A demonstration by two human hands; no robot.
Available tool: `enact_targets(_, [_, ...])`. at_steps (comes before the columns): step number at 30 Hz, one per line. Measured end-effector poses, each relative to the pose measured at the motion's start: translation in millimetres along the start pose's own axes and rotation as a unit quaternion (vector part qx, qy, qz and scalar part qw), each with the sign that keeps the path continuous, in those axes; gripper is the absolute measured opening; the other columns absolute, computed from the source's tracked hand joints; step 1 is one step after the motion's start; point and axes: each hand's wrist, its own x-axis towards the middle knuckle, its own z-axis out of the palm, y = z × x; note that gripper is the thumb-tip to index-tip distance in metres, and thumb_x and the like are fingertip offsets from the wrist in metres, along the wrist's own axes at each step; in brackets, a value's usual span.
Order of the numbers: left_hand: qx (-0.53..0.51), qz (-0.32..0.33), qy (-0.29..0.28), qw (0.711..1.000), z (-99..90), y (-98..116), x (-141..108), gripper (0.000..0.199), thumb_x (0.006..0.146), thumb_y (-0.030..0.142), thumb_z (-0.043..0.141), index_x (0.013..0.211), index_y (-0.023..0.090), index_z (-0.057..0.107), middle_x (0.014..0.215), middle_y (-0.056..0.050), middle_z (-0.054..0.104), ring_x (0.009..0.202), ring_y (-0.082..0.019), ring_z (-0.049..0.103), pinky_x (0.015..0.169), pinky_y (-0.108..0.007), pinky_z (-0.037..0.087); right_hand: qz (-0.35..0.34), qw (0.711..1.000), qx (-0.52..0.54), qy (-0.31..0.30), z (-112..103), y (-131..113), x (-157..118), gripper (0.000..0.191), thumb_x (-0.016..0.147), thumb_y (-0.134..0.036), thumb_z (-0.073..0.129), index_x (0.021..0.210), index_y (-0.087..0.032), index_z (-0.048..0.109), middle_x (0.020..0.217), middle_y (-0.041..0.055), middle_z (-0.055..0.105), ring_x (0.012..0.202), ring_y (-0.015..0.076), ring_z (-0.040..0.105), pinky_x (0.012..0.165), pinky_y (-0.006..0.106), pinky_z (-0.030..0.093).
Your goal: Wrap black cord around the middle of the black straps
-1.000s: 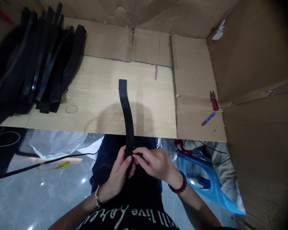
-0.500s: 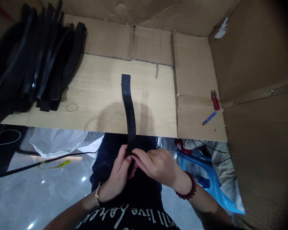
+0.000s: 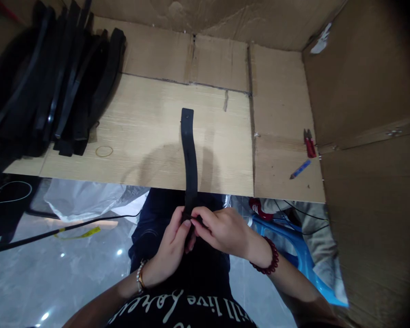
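A black strap runs from the cardboard-topped table over its near edge towards my body. Its far end is squared off and has a small hole or stud. My left hand is closed round the near part of the strap, thumb on top. Beside it, my right hand pinches at the same spot, fingertips meeting my left thumb. Whatever small part lies between the fingertips is hidden. A heap of similar black straps lies at the table's left.
A rubber band lies near the heap. Red-handled nippers and a blue pen-like tool sit at the right. Cardboard walls stand at the back and right. Below the table edge is a blue plastic stool.
The strap's far end has shifted slightly to the right on the table. Both hands keep hold near its close end, the right fingers a little more bent.
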Motion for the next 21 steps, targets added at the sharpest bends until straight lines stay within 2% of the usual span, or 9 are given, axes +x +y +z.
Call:
enact_targets(4, [-0.037,-0.005,-0.041,0.998,-5.4,-0.4,-1.4,0.027,0.098,0.038,0.041,0.117,0.018,0.045,0.058,0.007,0.049,0.049,-0.009,0.044,0.048,-0.021,0.036,-0.002,0.997,0.066,0.029,-0.9,0.7,-2.3,0.025,0.100,-0.028,0.043,0.095,-0.011,0.061,0.049,-0.0068,0.057,0.036,0.0059,0.044,0.039,0.021,0.029])
enact_targets(8, [-0.074,0.016,-0.065,0.995,-9.2,-3.1,-3.4,0.027,0.096,0.036,0.045,0.116,0.018,0.048,0.064,0.004,0.053,0.053,-0.010,0.046,0.050,-0.021,0.036,-0.002,0.994,0.103,0.048,-3.7,-0.2,-3.0,0.021,0.099,-0.027,0.046,0.094,-0.013,0.060,0.048,-0.0092,0.052,0.037,0.0047,0.040,0.040,0.019,0.028])
enact_targets(16, [-0.054,0.019,-0.033,0.998,-0.4,-1.1,-3.0,0.026,0.097,0.036,0.044,0.113,0.016,0.047,0.058,0.007,0.046,0.048,-0.009,0.041,0.046,-0.021,0.032,-0.015,0.994,0.101,0.041,-2.5,2.2,-0.8,0.021,0.099,-0.027,0.045,0.094,-0.013,0.060,0.047,-0.0103,0.048,0.036,0.0047,0.037,0.039,0.019,0.028])
enact_targets(21, [-0.029,0.016,-0.020,0.999,-0.3,0.3,-2.9,0.026,0.099,0.035,0.042,0.117,0.016,0.046,0.059,0.007,0.048,0.050,-0.009,0.043,0.047,-0.021,0.035,-0.010,0.997,0.066,0.040,-1.3,2.0,-3.3,0.024,0.101,-0.029,0.042,0.095,-0.013,0.059,0.050,-0.0078,0.057,0.037,0.0050,0.044,0.040,0.020,0.030])
